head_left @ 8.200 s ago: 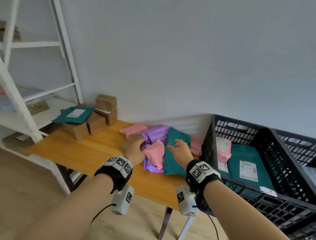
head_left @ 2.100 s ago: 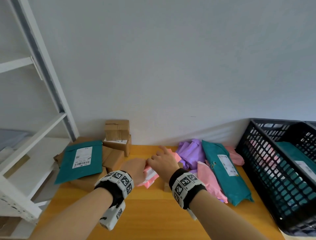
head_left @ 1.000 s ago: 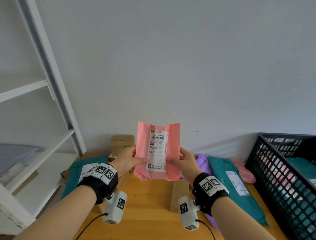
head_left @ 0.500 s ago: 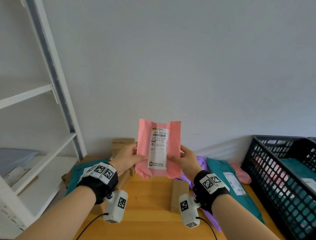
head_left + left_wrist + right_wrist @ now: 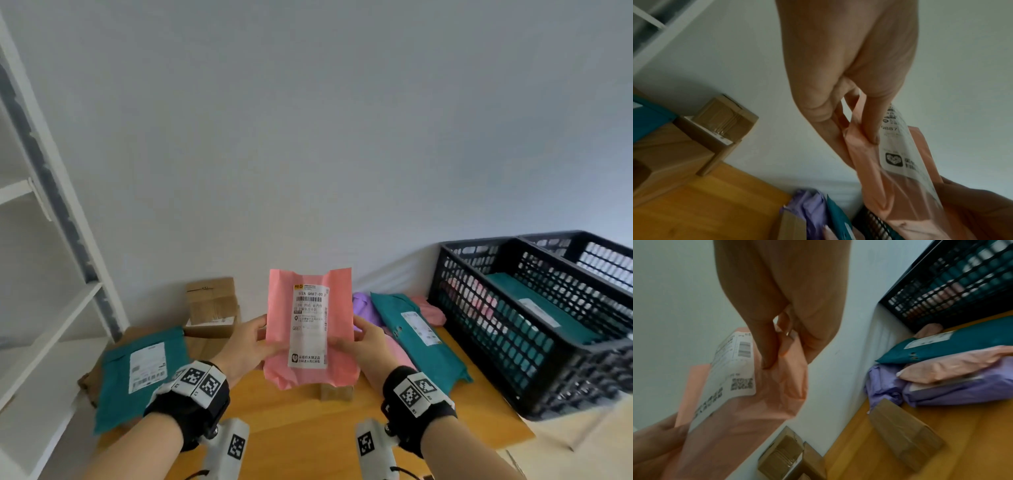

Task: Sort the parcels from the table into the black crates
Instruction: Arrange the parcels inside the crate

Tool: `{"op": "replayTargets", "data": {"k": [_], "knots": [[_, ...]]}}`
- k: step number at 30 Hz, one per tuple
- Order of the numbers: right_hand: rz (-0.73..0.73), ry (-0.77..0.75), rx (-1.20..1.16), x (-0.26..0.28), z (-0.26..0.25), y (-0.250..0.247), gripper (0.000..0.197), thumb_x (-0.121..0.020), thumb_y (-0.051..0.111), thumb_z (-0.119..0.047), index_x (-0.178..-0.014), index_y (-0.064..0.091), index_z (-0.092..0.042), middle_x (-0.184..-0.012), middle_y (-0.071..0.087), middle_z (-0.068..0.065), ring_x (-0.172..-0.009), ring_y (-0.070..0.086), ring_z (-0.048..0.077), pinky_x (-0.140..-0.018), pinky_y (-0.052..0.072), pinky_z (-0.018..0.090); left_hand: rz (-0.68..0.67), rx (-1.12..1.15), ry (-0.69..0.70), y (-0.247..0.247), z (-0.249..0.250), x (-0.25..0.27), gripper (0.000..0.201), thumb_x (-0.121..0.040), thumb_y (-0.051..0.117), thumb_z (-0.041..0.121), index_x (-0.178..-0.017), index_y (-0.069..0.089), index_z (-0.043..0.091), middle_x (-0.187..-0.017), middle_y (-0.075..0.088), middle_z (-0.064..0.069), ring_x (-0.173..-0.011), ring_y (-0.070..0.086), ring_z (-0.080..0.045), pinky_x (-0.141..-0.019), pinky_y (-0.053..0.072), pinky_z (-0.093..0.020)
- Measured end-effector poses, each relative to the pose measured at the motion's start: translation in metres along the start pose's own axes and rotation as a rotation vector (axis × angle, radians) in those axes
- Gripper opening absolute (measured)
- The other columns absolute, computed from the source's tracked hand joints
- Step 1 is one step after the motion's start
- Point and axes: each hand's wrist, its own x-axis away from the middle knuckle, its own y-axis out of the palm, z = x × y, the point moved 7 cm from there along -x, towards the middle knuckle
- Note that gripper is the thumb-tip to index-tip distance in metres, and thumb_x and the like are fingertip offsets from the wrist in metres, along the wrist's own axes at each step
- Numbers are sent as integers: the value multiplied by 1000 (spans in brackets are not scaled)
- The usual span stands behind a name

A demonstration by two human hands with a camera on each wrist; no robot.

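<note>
A pink mailer parcel (image 5: pixel 279 342) with a white shipping label is held upright above the wooden table (image 5: pixel 301 428), label toward me. My left hand (image 5: pixel 248 342) pinches its left edge and my right hand (image 5: pixel 364 342) pinches its right edge. The left wrist view shows thumb and fingers clamped on the pink parcel (image 5: pixel 865 154); the right wrist view shows the same grip on the pink parcel (image 5: pixel 777 386). Two black crates (image 5: pixel 534 329) stand at the right, the near one holding teal and pink parcels.
A teal parcel (image 5: pixel 418 339), a purple one (image 5: pixel 364 306) and more pink ones lie on the table by the crates. Cardboard boxes (image 5: pixel 212 305) and another teal parcel (image 5: pixel 140 373) sit at the left. A small brown box (image 5: pixel 335 392) lies under the held parcel. White shelving (image 5: pixel 41 260) stands left.
Both hands picked the pink parcel off the table and raised it upright with the label facing me; over the last half second the view shifted slightly toward the crates.
</note>
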Motion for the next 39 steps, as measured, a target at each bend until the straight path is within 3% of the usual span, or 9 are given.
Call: {"op": "replayTargets", "data": {"k": [3, 8, 13, 17, 21, 25, 30, 33, 39], "knots": [[63, 23, 34, 32, 14, -15, 35, -81, 71, -3, -113, 62, -13, -103, 72, 7, -90, 71, 20, -71, 59, 28, -78, -2, -21, 22, -13, 6, 49, -76, 76, 15, -120, 55, 13, -107, 70, -8, -89, 71, -25, -75, 58, -49], [196, 113, 53, 78, 38, -46, 37, -79, 71, 0, -110, 64, -19, -101, 73, 4, -92, 70, 21, -80, 58, 43, -194, 9, -54, 70, -34, 20, 48, -76, 77, 13, -119, 55, 9, -108, 70, -10, -90, 71, -28, -76, 57, -50], [354, 152, 68, 128, 45, -88, 34, -78, 68, 6, -99, 67, -20, -84, 74, 0, -79, 71, 16, -63, 58, 28, -263, 23, -80, 123, -44, 30, 45, -71, 78, 6, -110, 58, 11, -105, 70, -10, -88, 71, -28, -74, 57, -52], [458, 192, 85, 162, 52, -126, 29, -81, 66, 0, -102, 66, -18, -90, 73, 1, -84, 70, 16, -70, 60, 33, -332, 19, -77, 174, -44, 34, 37, -75, 76, 2, -105, 59, 14, -102, 70, -8, -85, 71, -27, -73, 57, -51], [535, 227, 79, 197, 57, -169, 25, -85, 61, -1, -106, 65, -14, -92, 72, -1, -83, 69, 14, -66, 59, 29, -396, -6, -66, 230, -38, 41, 34, -76, 74, 0, -102, 61, 19, -102, 71, -5, -85, 71, -27, -68, 58, -47], [585, 262, 53, 231, 62, -220, 27, -88, 52, 4, -103, 62, -16, -89, 71, 2, -78, 68, 12, -55, 54, 22, -435, -30, -72, 291, -31, 51, 33, -76, 75, 1, -102, 60, 16, -101, 70, -6, -86, 70, -26, -60, 56, -38], [620, 264, 81, 265, 65, -291, 30, -88, 46, 6, -108, 61, -11, -91, 71, 4, -79, 68, 12, -58, 55, 21, -444, -37, -58, 372, -19, 64, 42, -68, 82, 7, -103, 61, 14, -99, 71, -8, -86, 69, -25, -60, 57, -37], [610, 271, 82, 282, 67, -336, 41, -86, 40, 8, -118, 56, -12, -95, 70, 4, -85, 68, 16, -66, 59, 30, -443, -46, -53, 419, -14, 71, 44, -74, 77, 2, -112, 59, 12, -103, 70, -12, -91, 69, -28, -70, 58, -46], [538, 239, 108, 312, 59, -416, 55, -84, 34, 12, -131, 43, -16, -102, 66, 5, -91, 67, 17, -69, 60, 36, -417, -101, -4, 502, 12, 91, 53, -72, 79, 8, -118, 55, 16, -106, 68, -11, -95, 68, -25, -70, 59, -39]]}}
